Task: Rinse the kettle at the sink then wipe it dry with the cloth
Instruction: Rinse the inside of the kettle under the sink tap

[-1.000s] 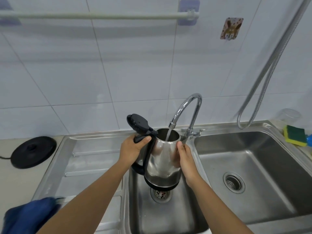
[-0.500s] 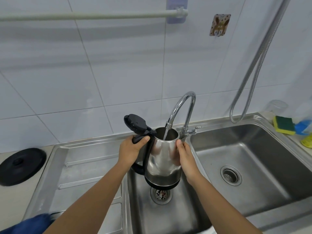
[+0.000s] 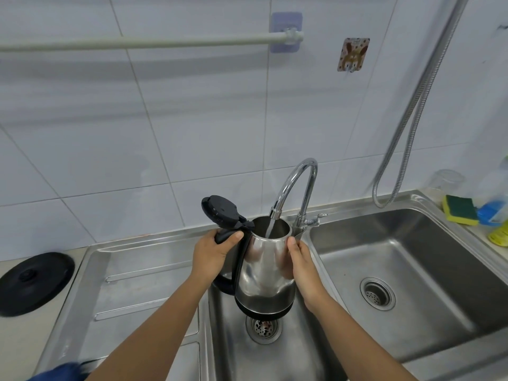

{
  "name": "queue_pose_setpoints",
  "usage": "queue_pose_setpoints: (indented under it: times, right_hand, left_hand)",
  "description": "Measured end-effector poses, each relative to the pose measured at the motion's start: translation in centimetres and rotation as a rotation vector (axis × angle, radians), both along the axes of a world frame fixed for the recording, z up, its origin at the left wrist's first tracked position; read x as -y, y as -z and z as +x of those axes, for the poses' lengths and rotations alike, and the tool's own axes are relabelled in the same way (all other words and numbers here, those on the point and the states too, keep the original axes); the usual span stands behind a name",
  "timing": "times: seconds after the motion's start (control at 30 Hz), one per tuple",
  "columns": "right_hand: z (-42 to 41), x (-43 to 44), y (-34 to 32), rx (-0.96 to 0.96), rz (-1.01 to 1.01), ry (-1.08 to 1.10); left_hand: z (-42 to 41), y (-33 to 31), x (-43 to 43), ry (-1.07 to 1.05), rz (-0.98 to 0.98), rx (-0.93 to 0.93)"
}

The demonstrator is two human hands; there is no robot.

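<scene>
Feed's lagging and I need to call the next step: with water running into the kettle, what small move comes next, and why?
Probably hold a moment, then swirl and tip it out. The kettle, lid open, sits under the tap over the drain; left hand grips the handle, right hand steadies the body.

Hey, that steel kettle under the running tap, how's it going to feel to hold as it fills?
The kettle likely grows heavier, since water from the faucet streams into its open top. Its polished wall is probably slippery where the right hand presses; the left hand on the handle looks the surer grip.
</scene>
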State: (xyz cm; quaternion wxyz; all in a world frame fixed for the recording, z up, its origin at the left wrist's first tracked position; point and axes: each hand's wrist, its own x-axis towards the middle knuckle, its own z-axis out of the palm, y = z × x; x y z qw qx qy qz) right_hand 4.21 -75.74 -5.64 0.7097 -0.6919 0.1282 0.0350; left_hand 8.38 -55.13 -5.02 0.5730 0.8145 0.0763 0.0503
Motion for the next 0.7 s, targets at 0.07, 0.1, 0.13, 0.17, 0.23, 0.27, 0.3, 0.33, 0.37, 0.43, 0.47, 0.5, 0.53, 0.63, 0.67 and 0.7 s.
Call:
queue_pose_setpoints:
  times: [0.07,0.1,0.13,0.17,0.23,0.27,0.3,0.33,0.37,0.43,0.47,0.5,0.53,0.63,0.67,0.7]
  right_hand:
    - [0.02,-0.04,0.00,0.002,0.010,0.002]
    - [0.02,-0.06,0.02,0.001,0.016,0.003]
    - [0.04,-0.09,0.04,-0.001,0.020,0.004]
    - [0.07,-0.12,0.06,-0.002,0.020,0.003]
    - [0.17,-0.18,0.15,-0.009,0.017,-0.001]
    - [0.20,-0.19,0.22,-0.014,0.016,-0.004]
    - [0.23,-0.21,0.29,-0.020,0.015,-0.007]
    - [0.23,-0.22,0.36,-0.029,0.013,-0.010]
    - [0.24,-0.23,0.43,-0.036,0.009,-0.012]
    - [0.26,-0.26,0.47,-0.041,0.002,-0.014]
    - [0.27,-0.27,0.49,-0.044,0.001,-0.013]
    - [0.31,-0.27,0.52,-0.049,-0.001,-0.012]
    - [0.36,-0.26,0.57,-0.053,-0.003,-0.011]
    - [0.47,-0.20,0.69,-0.059,-0.018,-0.012]
    - [0.48,-0.22,0.67,-0.059,-0.022,-0.012]
    - [0.48,-0.24,0.65,-0.059,-0.022,-0.011]
  left_hand:
    - [0.12,0.03,-0.07,0.002,0.002,-0.002]
    - [0.16,0.04,-0.09,0.002,0.002,-0.004]
    - [0.18,0.06,-0.11,0.003,0.004,-0.005]
    - [0.19,0.07,-0.12,0.003,0.003,-0.006]
    - [0.19,0.21,-0.16,-0.003,-0.004,-0.011]
    - [0.17,0.34,-0.19,-0.005,-0.009,-0.014]
    - [0.13,0.48,-0.23,-0.007,-0.013,-0.017]
    - [0.08,0.61,-0.26,-0.010,-0.017,-0.020]
    - [0.05,0.72,-0.31,-0.012,-0.018,-0.021]
    - [0.02,0.86,-0.36,-0.013,-0.017,-0.022]
    - [0.03,0.89,-0.37,-0.013,-0.016,-0.025]
    - [0.04,0.92,-0.38,-0.014,-0.015,-0.027]
    - [0.05,0.93,-0.38,-0.015,-0.016,-0.028]
    - [0.04,0.90,-0.40,-0.012,-0.026,-0.023]
    - [0.05,0.87,-0.41,-0.011,-0.031,-0.021]
    - [0.06,0.83,-0.43,-0.011,-0.033,-0.019]
